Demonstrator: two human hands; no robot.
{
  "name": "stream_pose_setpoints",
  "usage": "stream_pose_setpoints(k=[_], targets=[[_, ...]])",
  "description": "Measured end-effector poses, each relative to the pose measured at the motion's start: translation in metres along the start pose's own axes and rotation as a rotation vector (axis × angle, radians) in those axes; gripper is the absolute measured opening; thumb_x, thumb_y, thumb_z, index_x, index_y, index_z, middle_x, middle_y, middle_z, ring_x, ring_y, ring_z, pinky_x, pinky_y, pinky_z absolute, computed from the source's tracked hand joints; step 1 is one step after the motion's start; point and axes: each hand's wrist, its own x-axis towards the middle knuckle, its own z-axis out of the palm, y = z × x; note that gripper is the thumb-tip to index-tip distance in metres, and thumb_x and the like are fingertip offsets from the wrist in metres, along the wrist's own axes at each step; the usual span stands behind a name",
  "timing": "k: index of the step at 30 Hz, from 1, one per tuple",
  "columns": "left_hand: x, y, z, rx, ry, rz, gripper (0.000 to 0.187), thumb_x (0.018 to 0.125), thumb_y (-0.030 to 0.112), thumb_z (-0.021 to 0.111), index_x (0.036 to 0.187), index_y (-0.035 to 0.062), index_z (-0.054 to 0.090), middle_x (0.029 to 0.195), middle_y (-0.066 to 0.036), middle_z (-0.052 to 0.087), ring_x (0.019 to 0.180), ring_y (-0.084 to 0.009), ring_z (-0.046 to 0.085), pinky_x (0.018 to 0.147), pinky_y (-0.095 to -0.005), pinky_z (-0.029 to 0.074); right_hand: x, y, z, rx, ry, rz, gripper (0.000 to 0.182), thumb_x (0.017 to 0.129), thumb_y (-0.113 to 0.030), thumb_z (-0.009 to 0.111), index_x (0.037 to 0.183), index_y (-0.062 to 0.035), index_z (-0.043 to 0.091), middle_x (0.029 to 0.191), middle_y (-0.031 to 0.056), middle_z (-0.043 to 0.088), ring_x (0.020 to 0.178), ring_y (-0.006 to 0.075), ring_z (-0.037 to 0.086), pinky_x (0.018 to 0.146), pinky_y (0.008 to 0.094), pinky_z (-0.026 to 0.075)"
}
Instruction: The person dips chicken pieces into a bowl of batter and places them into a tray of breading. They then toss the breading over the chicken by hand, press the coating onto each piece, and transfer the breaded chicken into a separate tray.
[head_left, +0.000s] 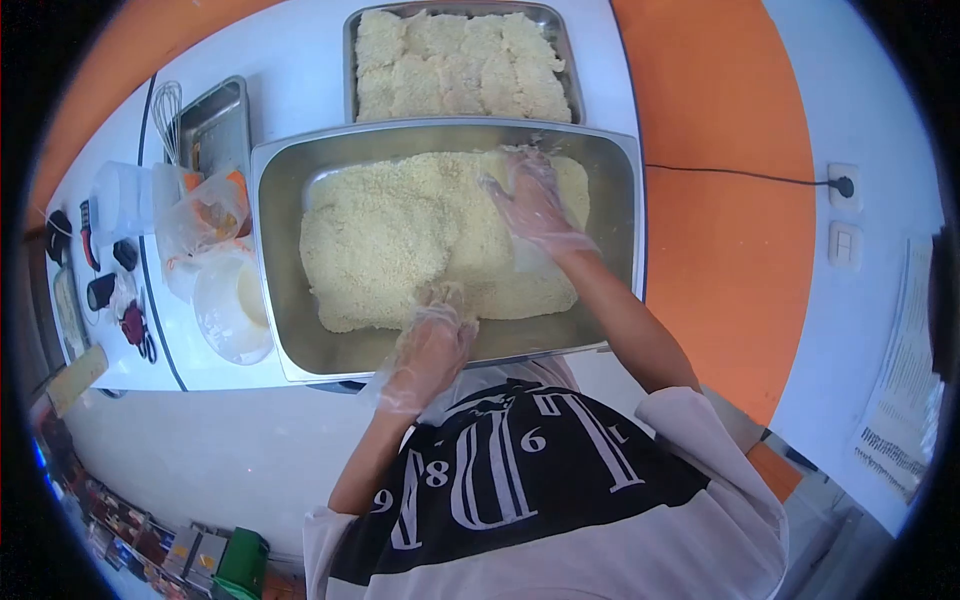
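1. Step in hand: loose breadcrumbs [375, 215] being worked by both hands inside a deep metal pan [279, 240]; judged to be coating or spreading, though whether any piece lies beneath the crumbs cannot be told.
2. Next move, as judged: calls for both palms kept low and level, crumbs gathered inward from the right and near edges, fingers clear of the pan walls.
3. Breadcrumbs, position: broad bed across the pan floor, heaped at left, thinner and smoother at right; directly under and between the hands, touching both.
4. Left hand [433, 345]: clear plastic glove; at the near edge of the bed, around the middle; fingers partly curled, tips in the crumbs; whether it grips anything cannot be told.
5. Right hand [535, 203]: clear plastic glove, crumb-dusted; far right part of the bed; thumb held apart, fingers loosely extended toward the far wall; no held item visible.
6. Crumb-coated pieces [460, 65]: laid close together in a shallower metal tray [350, 75], just beyond the pan's far side.
7. Left of the pan: whitish plastic tub [225, 310], near; clear plastic bag [203, 220], behind it; whisk [168, 115], farther off.
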Motion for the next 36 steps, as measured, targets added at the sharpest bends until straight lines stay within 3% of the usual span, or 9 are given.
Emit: stream_pose_setpoints(k=[3,8,13,16,18,21,28,30,36], targets=[[-0.021,0.001,-0.027,-0.053,-0.084,-0.152,0.054,0.108,0.03,0.06,0.145,-0.0084,0.057,0.138,-0.034,0.065,0.132,-0.0497,0.061,0.111,-0.0523,0.049,-0.014,-0.014,0.039,-0.212,0.09,-0.111,0.082,0.098,-0.056,0.067,0.158,-0.0027,0.051,0.163,0.0318,0.044,0.155,0.0519,0.035,0.128,0.065,0.02],[-0.029,-0.009,-0.031,0.149,0.109,-0.172,0.054,0.107,0.035,0.063,0.146,-0.0019,0.06,0.115,-0.025,0.073,0.104,-0.0418,0.072,0.089,-0.0509,0.059,-0.022,-0.014,0.058,-0.306,0.081,-0.032,0.083,0.097,-0.053,0.07,0.162,-0.0063,0.047,0.165,0.0296,0.038,0.155,0.0482,0.032,0.126,0.0643,0.021],[-0.038,-0.012,-0.036,0.049,0.132,-0.1,0.057,0.107,0.037,0.061,0.15,-0.0012,0.058,0.108,-0.022,0.073,0.099,-0.0424,0.071,0.091,-0.0502,0.06,-0.029,-0.021,0.045,-0.303,0.003,0.005,0.088,0.099,-0.057,0.065,0.166,-0.0047,0.04,0.168,0.0303,0.032,0.159,0.0497,0.025,0.129,0.0643,0.015],[-0.042,-0.016,-0.039,0.051,0.159,-0.064,0.057,0.107,0.037,0.061,0.15,-0.0013,0.058,0.107,-0.021,0.073,0.098,-0.0419,0.072,0.091,-0.0499,0.06,-0.047,-0.014,0.039,-0.269,-0.039,-0.051,0.093,0.101,-0.06,0.06,0.168,-0.0014,0.033,0.172,0.031,0.027,0.161,0.0506,0.02,0.13,0.0647,0.012],[-0.047,-0.018,-0.037,0.04,0.151,-0.089,0.057,0.107,0.036,0.062,0.15,-0.0012,0.058,0.107,-0.021,0.073,0.098,-0.0416,0.072,0.091,-0.0495,0.06,-0.069,-0.001,0.055,-0.343,0.046,-0.259,0.097,0.102,-0.062,0.058,0.169,0.0008,0.027,0.174,0.0313,0.023,0.162,0.0508,0.017,0.13,0.064,0.011],[-0.04,-0.024,-0.034,0.122,0.19,-0.072,0.056,0.107,0.036,0.062,0.149,-0.0005,0.06,0.106,-0.02,0.073,0.099,-0.0411,0.073,0.09,-0.0487,0.061,-0.068,0.008,0.066,-0.312,0.037,-0.227,0.097,0.101,-0.061,0.06,0.17,0.0001,0.028,0.175,0.0301,0.019,0.163,0.0511,0.015,0.131,0.0628,0.01],[-0.048,-0.022,-0.034,0.161,0.244,-0.054,0.049,0.107,0.037,0.062,0.141,0.0019,0.066,0.109,-0.02,0.075,0.102,-0.0409,0.073,0.09,-0.0491,0.062,-0.057,0.002,0.059,-0.331,-0.034,-0.173,0.09,0.102,-0.053,0.062,0.171,-0.0048,0.029,0.176,0.0287,0.021,0.163,0.0493,0.018,0.13,0.0649,0.014],[-0.05,-0.02,-0.032,0.147,0.19,-0.093,0.048,0.107,0.037,0.061,0.14,0.0019,0.067,0.11,-0.02,0.075,0.102,-0.0407,0.073,0.091,-0.049,0.062,-0.049,0.003,0.073,-0.171,0.178,-0.066,0.082,0.103,-0.051,0.062,0.169,-0.0086,0.036,0.174,0.0288,0.027,0.163,0.047,0.021,0.129,0.0652,0.016],[-0.053,-0.022,-0.015,0.189,0.251,-0.111,0.049,0.105,0.038,0.064,0.139,0.0046,0.067,0.101,-0.019,0.074,0.094,-0.0408,0.073,0.088,-0.0508,0.06,-0.045,-0.018,0.077,-0.312,0.263,-0.006,0.071,0.105,-0.051,0.061,0.161,-0.0094,0.05,0.168,0.0263,0.041,0.157,0.045,0.036,0.127,0.0653,0.019]])
